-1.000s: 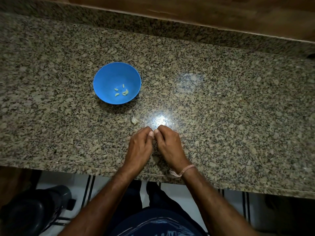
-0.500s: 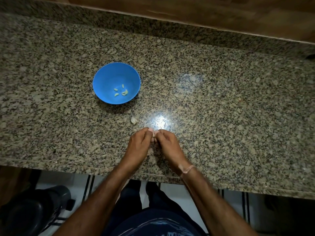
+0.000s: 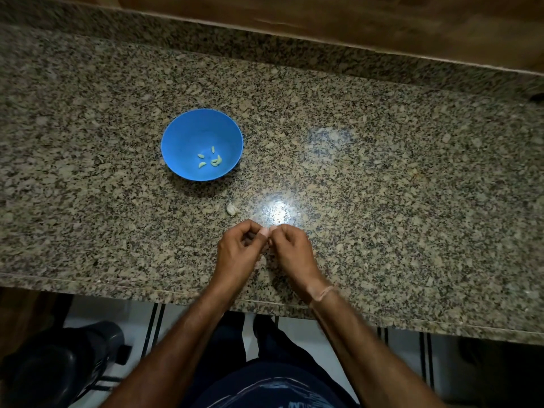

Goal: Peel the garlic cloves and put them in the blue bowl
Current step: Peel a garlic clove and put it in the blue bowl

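Peeling 1 garlic clove (image 3: 266, 232).
Left hand (image 3: 239, 252) and right hand (image 3: 292, 252) are pinching it (mostly hidden); oversqueezing is risking it shooting off the counter (image 3: 382, 201).

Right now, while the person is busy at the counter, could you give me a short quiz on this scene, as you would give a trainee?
1. True or false: the blue bowl is empty.
2. The loose garlic piece on the counter lies: A) inside the bowl; B) between the bowl and the hands; C) far off to the right of the right hand.
3. Which wrist wears a thin band, the left hand's or the right hand's?

Key: 1. False, peeled cloves lie in it. 2. B. 3. The right.
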